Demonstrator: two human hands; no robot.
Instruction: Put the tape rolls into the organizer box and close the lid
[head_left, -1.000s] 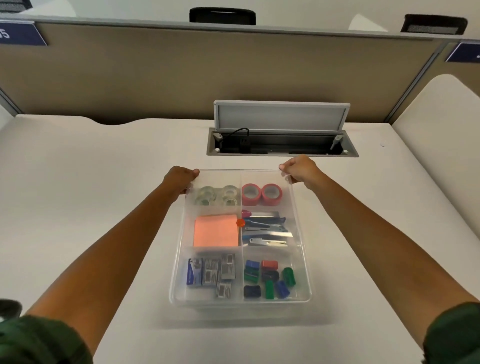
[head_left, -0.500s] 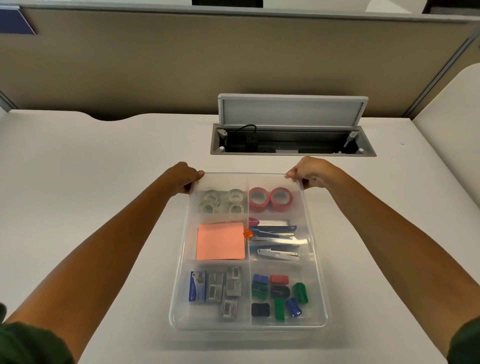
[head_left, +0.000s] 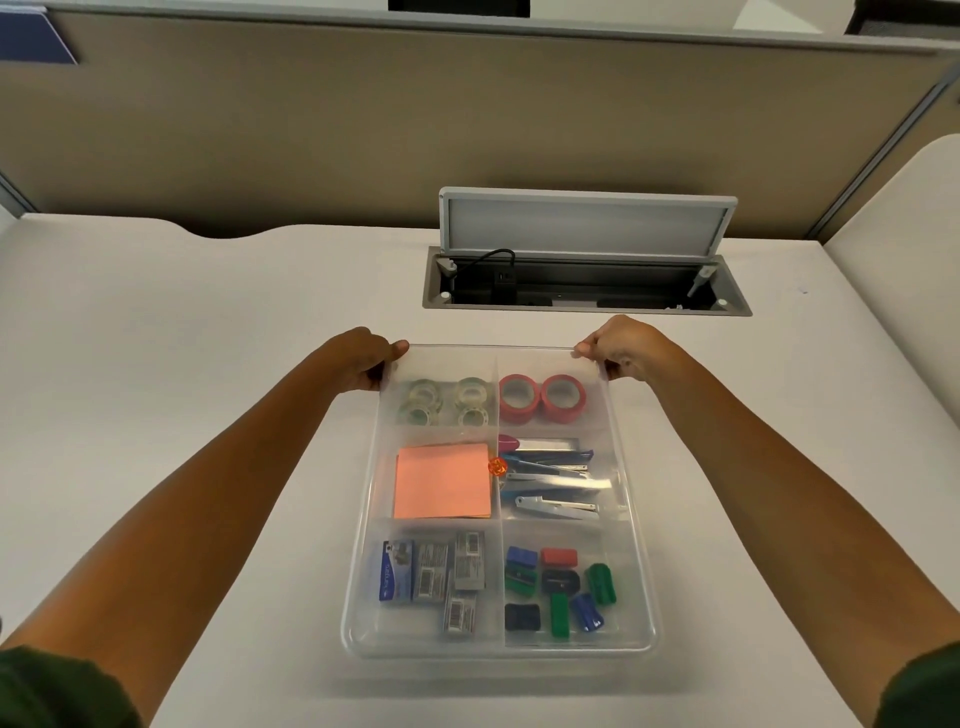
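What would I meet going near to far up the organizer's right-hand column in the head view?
Small coloured sharpeners → staplers → red tape rolls → right hand gripping the organizer box at its far corner → open cable hatch in the desk.

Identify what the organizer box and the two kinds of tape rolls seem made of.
Organizer box: looks like clear, slightly frosted plastic; the contents show through it. Clear tape rolls: glossy see-through film, probably plastic. Red tape rolls: opaque, matte red; paper or vinyl, hard to tell.
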